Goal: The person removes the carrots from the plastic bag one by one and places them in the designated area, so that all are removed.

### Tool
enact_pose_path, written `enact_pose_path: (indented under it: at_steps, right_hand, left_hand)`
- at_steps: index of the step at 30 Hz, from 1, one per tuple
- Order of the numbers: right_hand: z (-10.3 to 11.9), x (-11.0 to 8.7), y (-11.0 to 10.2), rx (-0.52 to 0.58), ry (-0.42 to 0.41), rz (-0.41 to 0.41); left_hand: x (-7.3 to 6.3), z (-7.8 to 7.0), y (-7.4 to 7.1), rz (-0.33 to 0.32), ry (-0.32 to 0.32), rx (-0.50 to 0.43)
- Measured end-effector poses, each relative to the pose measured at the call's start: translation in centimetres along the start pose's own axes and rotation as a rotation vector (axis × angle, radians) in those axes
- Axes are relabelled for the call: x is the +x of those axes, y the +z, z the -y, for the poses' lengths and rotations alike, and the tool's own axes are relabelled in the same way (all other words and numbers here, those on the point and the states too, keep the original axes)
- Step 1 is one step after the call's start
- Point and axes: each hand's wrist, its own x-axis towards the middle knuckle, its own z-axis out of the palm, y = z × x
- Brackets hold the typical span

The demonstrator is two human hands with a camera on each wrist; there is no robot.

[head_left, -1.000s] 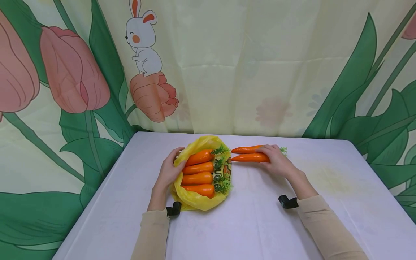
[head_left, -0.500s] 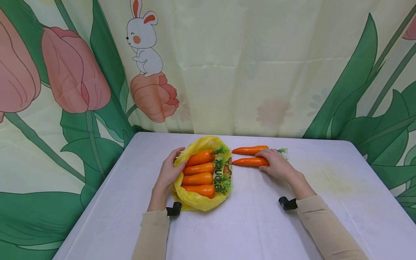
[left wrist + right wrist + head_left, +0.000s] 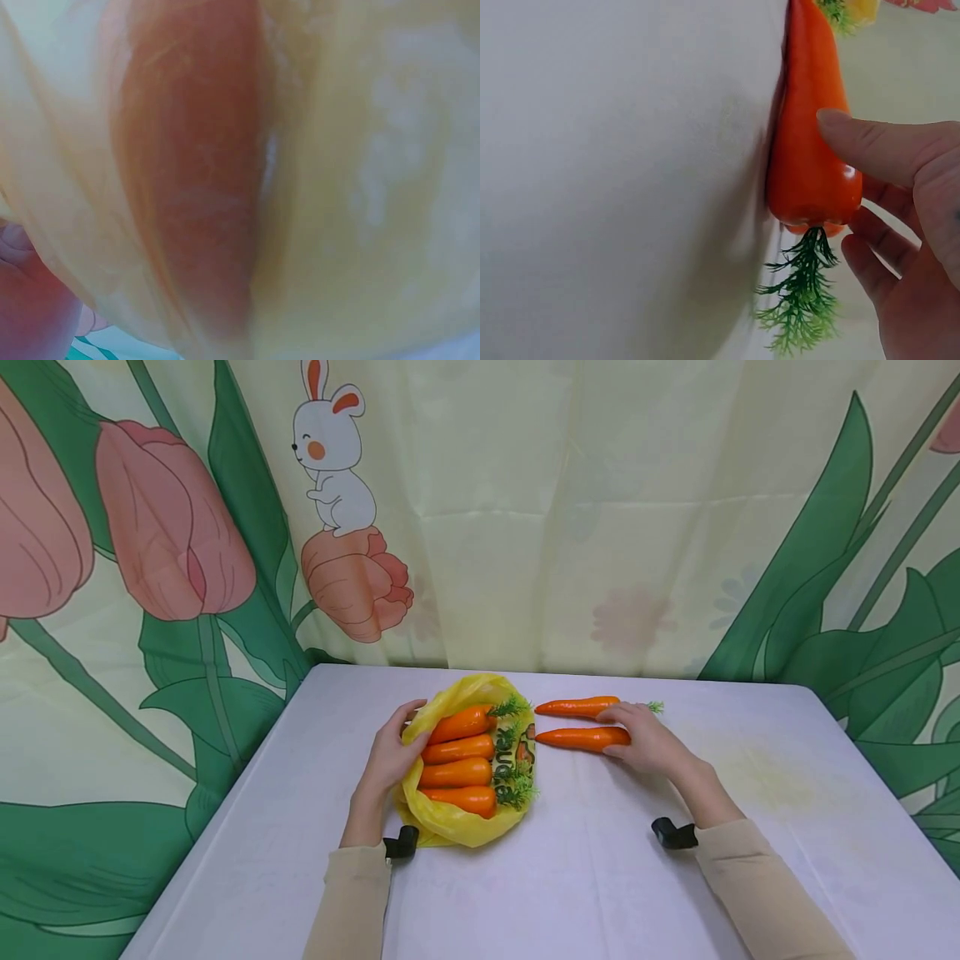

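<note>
My left hand point(image 3: 390, 747) grips the left rim of a yellow plastic bag point(image 3: 457, 832) lying on the table, thumb over the opening. Several orange carrots point(image 3: 459, 772) with green tops lie side by side in its mouth. Through the film, one carrot point(image 3: 195, 172) shows blurred in the left wrist view. Right of the bag lie two more carrots, tips pointing at it. My right hand point(image 3: 647, 739) holds the nearer carrot point(image 3: 579, 739) by its thick end, thumb on one side, fingers behind. Just beyond lies the farther carrot point(image 3: 576, 706), its thick end partly behind my fingers.
The table wears a white cloth point(image 3: 540, 893) with a faint yellowish stain on the right. Behind its far edge hangs a curtain point(image 3: 525, 527) printed with tulips and a rabbit. A small black wrist camera point(image 3: 673, 833) sticks out from the right sleeve.
The two loose carrots lay close together under my right hand; the nearer one has shifted toward me, widening the gap. My left hand and the bag stay put.
</note>
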Motion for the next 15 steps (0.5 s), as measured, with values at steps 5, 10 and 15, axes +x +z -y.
enact_pose_path:
  at_steps: [5, 10, 15]
  right_hand:
    - [0.31, -0.47, -0.18, 0.0, -0.007, 0.0]
    - [0.31, -0.4, 0.01, -0.01, -0.018, -0.024]
    - [-0.08, 0.26, 0.18, -0.029, -0.015, -0.027]
  left_hand:
    - [-0.07, -0.05, -0.08, 0.003, -0.002, -0.007]
    - [-0.08, -0.09, -0.04, 0.002, -0.002, 0.0]
    - [-0.01, -0.06, 0.03, -0.001, 0.001, 0.01]
